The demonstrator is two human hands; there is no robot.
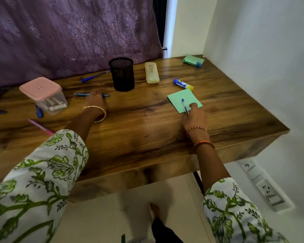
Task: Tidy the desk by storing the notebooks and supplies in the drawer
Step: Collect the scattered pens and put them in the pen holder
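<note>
Reaching across the worktop [147, 123], the left hand [95, 100] covers a blue pen [81, 94], apparently curling round it; blur hides the grasp. Right hand [195, 118] fingers pinch a blue-capped pen [184, 104] over green paper [180, 97].

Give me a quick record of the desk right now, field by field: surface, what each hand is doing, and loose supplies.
surface: wooden desk
left hand: on a blue pen lying flat
right hand: holds a blue-capped pen over a green square notepad
holder: black mesh pen cup, upright
loose: blue-and-yellow glue stick, cream case, pink-lidded clear box
</note>
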